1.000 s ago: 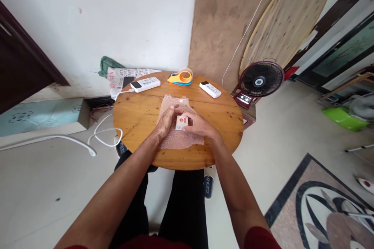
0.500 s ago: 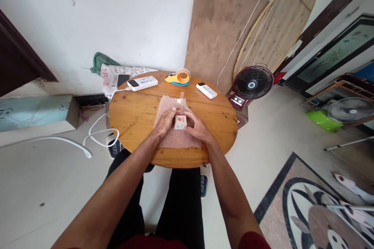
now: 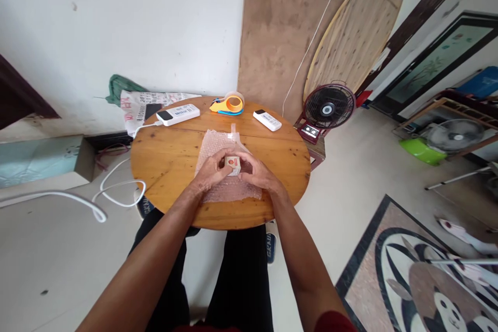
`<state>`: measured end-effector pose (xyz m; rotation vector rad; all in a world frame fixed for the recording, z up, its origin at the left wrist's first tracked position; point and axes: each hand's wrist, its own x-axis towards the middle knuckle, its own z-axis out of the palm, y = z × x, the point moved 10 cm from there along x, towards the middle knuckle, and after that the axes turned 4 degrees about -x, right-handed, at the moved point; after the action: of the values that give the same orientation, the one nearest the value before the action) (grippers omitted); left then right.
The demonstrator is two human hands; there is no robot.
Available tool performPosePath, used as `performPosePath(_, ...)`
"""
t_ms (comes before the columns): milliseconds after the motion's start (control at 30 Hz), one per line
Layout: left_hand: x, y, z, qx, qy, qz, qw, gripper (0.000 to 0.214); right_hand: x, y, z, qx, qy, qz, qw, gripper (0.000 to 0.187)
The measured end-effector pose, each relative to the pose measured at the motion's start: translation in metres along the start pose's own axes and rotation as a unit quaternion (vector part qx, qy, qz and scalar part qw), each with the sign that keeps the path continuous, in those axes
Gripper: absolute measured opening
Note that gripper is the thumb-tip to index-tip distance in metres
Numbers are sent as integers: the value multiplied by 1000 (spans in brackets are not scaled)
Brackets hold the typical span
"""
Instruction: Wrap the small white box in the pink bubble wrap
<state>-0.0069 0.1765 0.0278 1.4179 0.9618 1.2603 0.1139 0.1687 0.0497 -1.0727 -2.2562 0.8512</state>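
A small white box (image 3: 233, 162) with red print is between my two hands, over a pink sheet of bubble wrap (image 3: 233, 193) on the wooden table. My left hand (image 3: 213, 170) grips its left side, the thumb against the near face. Curved round the far and right sides is my right hand (image 3: 257, 171), its fingertips at the box's top edge and its thumb by the lower right corner. A dark gap shows between that palm and the box. A strip of clear tape (image 3: 233, 131) lies at the bubble wrap's far edge.
Along the back of the round table (image 3: 163, 161) are a white power bank (image 3: 178, 114) with a cable (image 3: 144, 126), an orange tape dispenser (image 3: 227, 104) and a second white power bank (image 3: 267, 120). A dark fan (image 3: 327, 109) stands at the right, beyond the table's edge.
My left thumb has come onto the near face of the box, and the box has turned slightly. The whole view has shifted a little as my head moved.
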Motion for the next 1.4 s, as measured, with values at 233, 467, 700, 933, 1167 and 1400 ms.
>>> performPosePath(233, 0, 0, 1, 57, 2, 30, 998, 57, 0, 8, 3, -52, 29, -22, 998, 74)
performPosePath(467, 1, -3, 9, 86, -37, 47, 994, 62, 0, 7, 1, -36, 38, -27, 998, 76)
performPosePath(700, 3, -10, 7, 103, -40, 41, 993, 56, 0, 30, -13, -105, 108, 64, 987, 64)
performPosePath(933, 3, -13, 4, 73, -20, 24, 997, 62, 1, 33, -10, -161, 115, 44, 979, 56)
performPosePath(1167, 2, -7, -2, 22, 20, -17, 999, 78, 3, 40, -13, -162, 142, 45, 976, 51)
performPosePath(1400, -52, 54, -19, 200, 88, 49, 975, 64, 4, 36, -13, -150, 148, 12, 978, 41)
